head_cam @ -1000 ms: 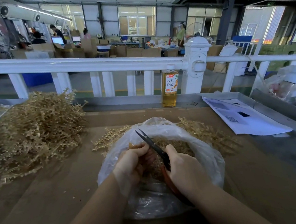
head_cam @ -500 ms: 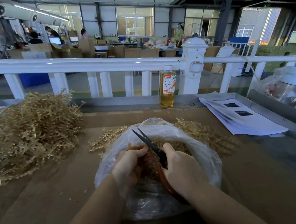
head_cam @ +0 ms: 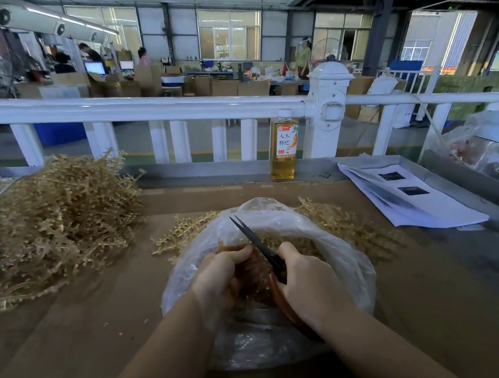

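1. Head view: a brownish sprig bundle (head_cam: 252, 275) is gripped in the curled fingers of the left hand (head_cam: 220, 278), above the plastic bag (head_cam: 349, 258).
2. The scissors (head_cam: 256, 240) are clasped by the right hand (head_cam: 308, 277), fingers curled, blades almost closed beyond the fingertips.
3. Cuts are best made just past the left fingertips, so trimmings are caught by the bag.

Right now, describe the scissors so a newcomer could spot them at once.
From the white railing at the back, drop to the clear plastic bag nearest the camera. Over its mouth the right hand grips the scissors: thin dark blades and a reddish handle, unlike the pale tan sprigs around them.
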`<act>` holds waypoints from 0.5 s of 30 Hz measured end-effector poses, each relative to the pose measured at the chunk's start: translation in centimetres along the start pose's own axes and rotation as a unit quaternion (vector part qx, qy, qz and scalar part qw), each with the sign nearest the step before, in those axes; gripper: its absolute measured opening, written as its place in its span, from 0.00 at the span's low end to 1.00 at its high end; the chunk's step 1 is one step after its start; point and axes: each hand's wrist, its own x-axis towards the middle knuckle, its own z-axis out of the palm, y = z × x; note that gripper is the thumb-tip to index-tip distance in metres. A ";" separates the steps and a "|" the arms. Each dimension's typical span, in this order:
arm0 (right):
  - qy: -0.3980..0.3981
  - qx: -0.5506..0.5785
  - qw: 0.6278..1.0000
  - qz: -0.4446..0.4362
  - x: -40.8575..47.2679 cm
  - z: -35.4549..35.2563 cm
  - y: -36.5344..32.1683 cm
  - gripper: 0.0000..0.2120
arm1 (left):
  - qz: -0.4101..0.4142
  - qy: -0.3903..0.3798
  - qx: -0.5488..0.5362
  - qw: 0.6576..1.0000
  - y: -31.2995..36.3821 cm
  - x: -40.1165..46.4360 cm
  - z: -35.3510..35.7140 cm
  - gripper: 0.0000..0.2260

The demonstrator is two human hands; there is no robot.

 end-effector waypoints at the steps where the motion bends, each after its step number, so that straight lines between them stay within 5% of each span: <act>1: 0.006 0.009 1.000 0.007 0.0 0.0 0.1 0.10 | -0.002 0.004 -0.003 1.000 0.0 -0.1 0.0 0.06; 15: 0.049 0.056 0.996 0.042 -0.7 -0.5 0.8 0.07 | -0.002 -0.024 -0.127 0.992 1.3 -0.4 0.4 0.19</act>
